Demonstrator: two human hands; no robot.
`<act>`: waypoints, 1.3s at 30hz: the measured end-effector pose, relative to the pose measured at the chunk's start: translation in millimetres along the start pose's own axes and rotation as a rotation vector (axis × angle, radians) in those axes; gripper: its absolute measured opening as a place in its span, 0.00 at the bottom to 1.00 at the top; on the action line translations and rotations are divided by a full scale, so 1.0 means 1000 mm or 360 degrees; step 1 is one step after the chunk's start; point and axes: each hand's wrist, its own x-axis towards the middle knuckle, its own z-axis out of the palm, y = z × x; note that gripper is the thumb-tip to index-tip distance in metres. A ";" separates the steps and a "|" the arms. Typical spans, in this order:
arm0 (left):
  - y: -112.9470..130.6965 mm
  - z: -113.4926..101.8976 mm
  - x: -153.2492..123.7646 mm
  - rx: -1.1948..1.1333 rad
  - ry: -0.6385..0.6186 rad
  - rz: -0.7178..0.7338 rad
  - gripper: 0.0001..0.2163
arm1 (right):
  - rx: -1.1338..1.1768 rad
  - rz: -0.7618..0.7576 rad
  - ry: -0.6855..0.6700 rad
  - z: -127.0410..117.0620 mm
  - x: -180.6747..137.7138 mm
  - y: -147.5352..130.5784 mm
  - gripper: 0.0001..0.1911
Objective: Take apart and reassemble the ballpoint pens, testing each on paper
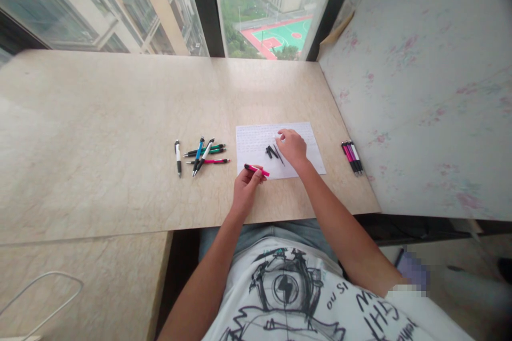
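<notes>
My left hand point(245, 192) is closed around a pink pen barrel point(258, 170) with a black grip, just over the near edge of a written sheet of paper point(252, 141). Above the paper's right half is my right hand point(294, 148), its thumb and forefinger bent together at the tips. Whatever those fingertips may hold is too small to make out. Between the hands, several small black pen parts point(272, 152) lie on the sheet, and a thin dark refill point(279, 154) rests beside them.
Left of the paper lies a loose pile of click pens point(204, 154), with one white pen point(178, 159) apart from it. Several pink and purple pens point(352, 158) lie side by side near the papered wall point(424, 90). A white cable point(60, 274) curves over the lower surface.
</notes>
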 end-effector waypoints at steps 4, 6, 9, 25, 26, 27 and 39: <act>-0.002 -0.002 0.002 -0.0021 -0.0028 0.0008 0.13 | -0.0049 0.0001 0.0009 0.012 0.006 -0.006 0.10; -0.002 -0.002 0.002 -0.0021 -0.0035 0.0006 0.13 | -0.0036 -0.0012 0.0046 0.015 0.006 -0.005 0.08; -0.002 -0.001 0.001 -0.0029 -0.0011 -0.0004 0.13 | 0.0122 -0.0045 0.0139 0.015 0.001 0.000 0.08; 0.013 0.007 -0.004 -0.0387 0.0085 -0.0130 0.11 | 0.1368 0.0132 -0.0156 -0.011 -0.121 -0.005 0.10; 0.015 0.008 -0.005 -0.0398 0.0095 -0.0136 0.11 | 0.1375 0.0113 -0.0159 -0.013 -0.121 -0.007 0.10; 0.017 0.009 -0.006 -0.0412 0.0104 -0.0141 0.11 | 0.1381 0.0096 -0.0163 -0.015 -0.121 -0.008 0.11; 0.009 0.016 -0.012 -0.0678 0.0022 -0.0289 0.12 | 0.1325 0.0053 -0.0086 -0.029 -0.126 -0.018 0.09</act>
